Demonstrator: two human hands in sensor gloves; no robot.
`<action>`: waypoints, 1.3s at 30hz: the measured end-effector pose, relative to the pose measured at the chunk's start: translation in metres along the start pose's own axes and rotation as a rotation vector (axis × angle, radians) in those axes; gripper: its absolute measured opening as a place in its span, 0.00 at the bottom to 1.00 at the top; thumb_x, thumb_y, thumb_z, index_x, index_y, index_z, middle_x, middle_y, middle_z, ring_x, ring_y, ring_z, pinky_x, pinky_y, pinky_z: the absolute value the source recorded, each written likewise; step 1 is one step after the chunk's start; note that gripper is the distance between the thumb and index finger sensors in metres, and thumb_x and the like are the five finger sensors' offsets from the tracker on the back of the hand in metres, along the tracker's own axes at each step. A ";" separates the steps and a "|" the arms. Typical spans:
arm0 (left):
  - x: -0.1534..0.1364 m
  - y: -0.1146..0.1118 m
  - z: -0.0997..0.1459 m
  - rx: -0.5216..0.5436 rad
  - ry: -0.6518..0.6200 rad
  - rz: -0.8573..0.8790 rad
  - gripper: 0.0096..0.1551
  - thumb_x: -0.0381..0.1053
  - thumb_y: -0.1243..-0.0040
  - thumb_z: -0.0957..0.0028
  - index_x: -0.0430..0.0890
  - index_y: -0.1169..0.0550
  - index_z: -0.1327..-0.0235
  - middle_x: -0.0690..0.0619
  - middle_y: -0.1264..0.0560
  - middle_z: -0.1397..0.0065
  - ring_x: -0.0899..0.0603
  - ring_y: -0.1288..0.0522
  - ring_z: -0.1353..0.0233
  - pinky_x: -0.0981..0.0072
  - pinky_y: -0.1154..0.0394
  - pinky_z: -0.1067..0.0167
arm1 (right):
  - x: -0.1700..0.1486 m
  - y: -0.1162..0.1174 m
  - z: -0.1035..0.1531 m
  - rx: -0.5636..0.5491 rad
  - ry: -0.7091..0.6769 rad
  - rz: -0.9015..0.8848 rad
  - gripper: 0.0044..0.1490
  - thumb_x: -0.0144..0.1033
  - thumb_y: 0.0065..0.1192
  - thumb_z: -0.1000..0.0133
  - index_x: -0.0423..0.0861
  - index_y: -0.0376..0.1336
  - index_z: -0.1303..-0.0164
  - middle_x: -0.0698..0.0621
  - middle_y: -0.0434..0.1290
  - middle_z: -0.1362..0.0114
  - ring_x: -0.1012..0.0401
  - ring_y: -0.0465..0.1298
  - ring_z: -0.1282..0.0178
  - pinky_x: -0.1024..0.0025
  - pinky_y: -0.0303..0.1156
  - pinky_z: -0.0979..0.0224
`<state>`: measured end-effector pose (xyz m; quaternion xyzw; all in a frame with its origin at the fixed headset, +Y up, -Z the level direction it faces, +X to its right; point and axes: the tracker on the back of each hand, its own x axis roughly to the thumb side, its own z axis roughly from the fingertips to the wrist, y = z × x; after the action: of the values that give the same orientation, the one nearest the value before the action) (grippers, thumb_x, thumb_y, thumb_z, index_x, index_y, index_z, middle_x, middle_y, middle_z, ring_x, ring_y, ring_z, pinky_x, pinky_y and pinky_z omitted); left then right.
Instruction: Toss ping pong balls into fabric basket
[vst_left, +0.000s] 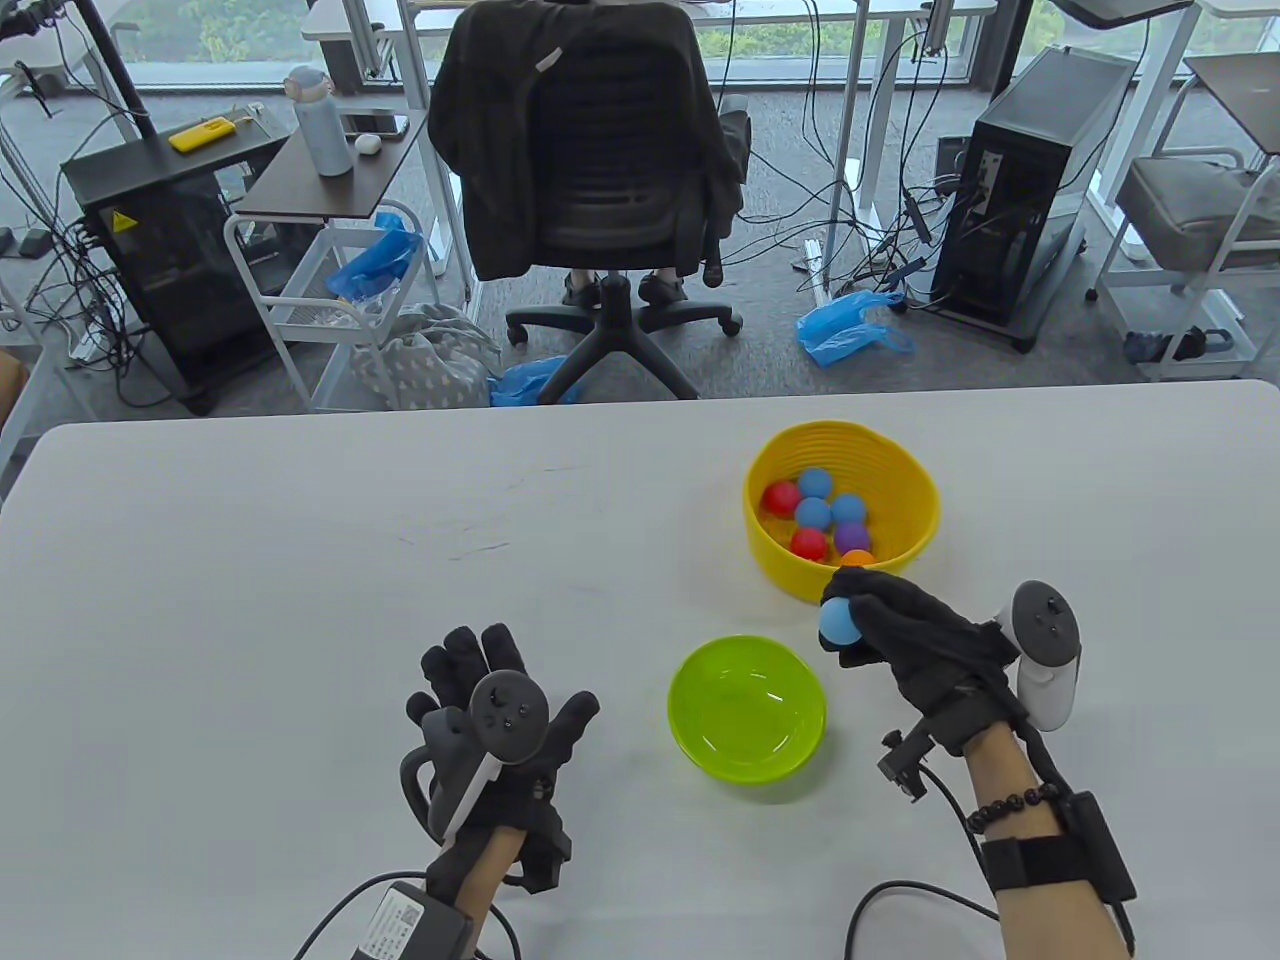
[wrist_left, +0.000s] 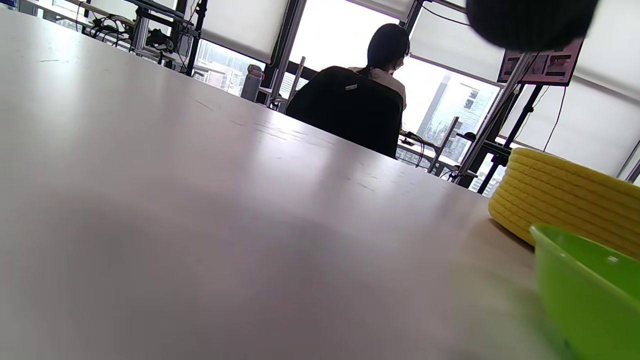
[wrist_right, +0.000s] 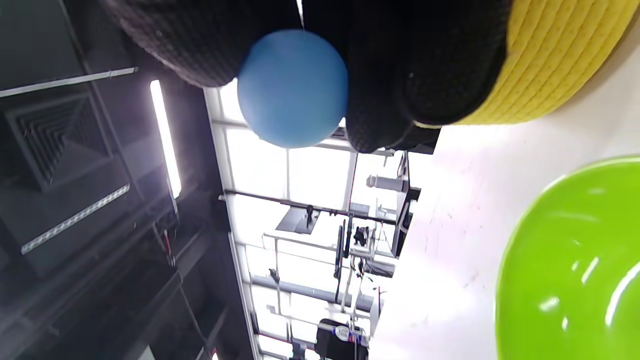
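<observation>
A yellow woven basket (vst_left: 905, 480) stands on the white table and holds several balls, blue, red, purple and orange. My right hand (vst_left: 880, 625) grips a light blue ball (vst_left: 839, 622) just in front of the basket's near rim; the ball (wrist_right: 292, 87) shows between the gloved fingers (wrist_right: 430, 65) in the right wrist view, next to the basket wall (wrist_right: 550, 60). My left hand (vst_left: 490, 690) rests flat on the table at the lower left, fingers spread, holding nothing. The basket also shows in the left wrist view (wrist_left: 560, 192).
A green plastic bowl (vst_left: 747, 712) stands between my hands, with nothing in it; it also shows in the left wrist view (wrist_left: 590, 285) and the right wrist view (wrist_right: 575, 260). A black office chair (vst_left: 590, 180) stands beyond the table's far edge.
</observation>
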<state>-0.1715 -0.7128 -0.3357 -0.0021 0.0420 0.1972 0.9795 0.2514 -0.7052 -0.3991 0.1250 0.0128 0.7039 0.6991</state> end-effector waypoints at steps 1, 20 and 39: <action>0.000 0.000 0.000 0.000 0.003 0.000 0.65 0.70 0.42 0.51 0.38 0.57 0.17 0.32 0.66 0.15 0.22 0.67 0.18 0.18 0.66 0.30 | -0.003 -0.006 -0.001 -0.040 0.019 -0.032 0.33 0.46 0.64 0.37 0.45 0.62 0.24 0.38 0.69 0.24 0.47 0.81 0.39 0.53 0.80 0.38; -0.004 0.003 -0.001 -0.002 0.034 0.009 0.65 0.70 0.42 0.51 0.38 0.57 0.17 0.32 0.66 0.15 0.22 0.67 0.19 0.19 0.66 0.30 | -0.038 -0.035 -0.017 -0.072 0.036 -0.444 0.62 0.58 0.44 0.31 0.31 0.17 0.23 0.21 0.31 0.20 0.34 0.51 0.16 0.44 0.57 0.16; -0.001 0.004 -0.002 -0.018 0.030 0.022 0.66 0.71 0.43 0.51 0.41 0.63 0.18 0.35 0.70 0.15 0.23 0.72 0.20 0.19 0.68 0.30 | 0.032 -0.023 0.026 -0.104 -0.019 0.690 0.44 0.49 0.54 0.36 0.38 0.49 0.16 0.28 0.55 0.17 0.31 0.65 0.25 0.33 0.62 0.27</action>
<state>-0.1742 -0.7100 -0.3374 -0.0137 0.0550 0.2083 0.9764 0.2789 -0.6769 -0.3734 0.0926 -0.0728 0.8972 0.4257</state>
